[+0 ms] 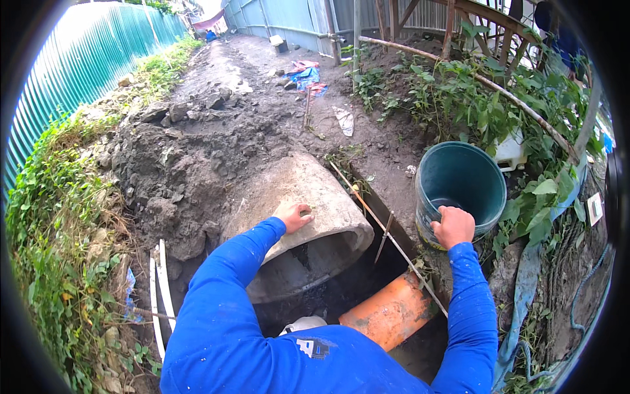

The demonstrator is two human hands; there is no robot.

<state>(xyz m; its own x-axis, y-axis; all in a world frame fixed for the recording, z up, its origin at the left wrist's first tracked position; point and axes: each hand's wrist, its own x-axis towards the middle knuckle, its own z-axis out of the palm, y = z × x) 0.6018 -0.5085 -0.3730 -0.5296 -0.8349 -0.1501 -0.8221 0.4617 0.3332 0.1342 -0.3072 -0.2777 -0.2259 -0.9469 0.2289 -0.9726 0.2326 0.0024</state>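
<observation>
Orange pipe point(392, 315) is lying in the trench below. Left hand point(293, 216) is pressing flat, released, on the concrete culvert point(308, 197); right hand point(453, 227) is gripping the green bucket point(459, 180) rim on the bank — lift it level, keep bracing.

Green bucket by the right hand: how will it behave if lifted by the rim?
The green bucket probably flexes at the rim, being thin plastic. It looks nearly empty, so likely light. Perched at the trench edge under the right hand, it may tip.
</observation>
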